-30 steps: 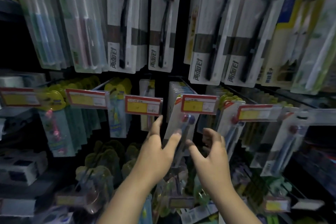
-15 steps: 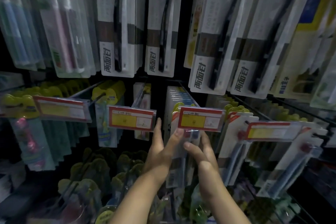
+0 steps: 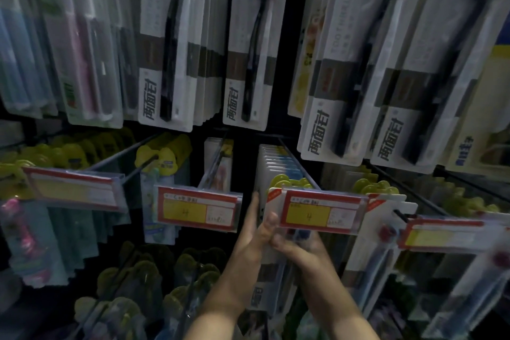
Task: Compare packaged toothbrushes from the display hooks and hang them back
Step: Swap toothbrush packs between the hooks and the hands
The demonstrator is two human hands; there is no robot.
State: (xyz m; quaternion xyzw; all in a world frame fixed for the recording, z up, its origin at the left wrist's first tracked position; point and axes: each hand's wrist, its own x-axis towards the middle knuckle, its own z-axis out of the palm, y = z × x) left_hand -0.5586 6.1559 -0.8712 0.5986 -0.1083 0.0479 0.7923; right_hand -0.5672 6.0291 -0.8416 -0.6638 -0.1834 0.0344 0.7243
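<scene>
Hands meet at the toothbrush pack (image 3: 265,281) in the middle row of the display rack (image 3: 294,22), just behind the red-and-yellow price tag (image 3: 320,214) at the front end of a wire hook (image 3: 299,164). The left hand (image 3: 248,246) has a closed grip on the pack's left edge, thumb laid across the front, forefinger stretched up the side. The right hand (image 3: 303,254) curls its fingers onto the pack's face below the tag, its grip closed on the card too. Whether the pack's hole sits on the hook is hidden by the tag. Black toothbrush packs (image 3: 249,44) hang along the upper row, well above both hands.
</scene>
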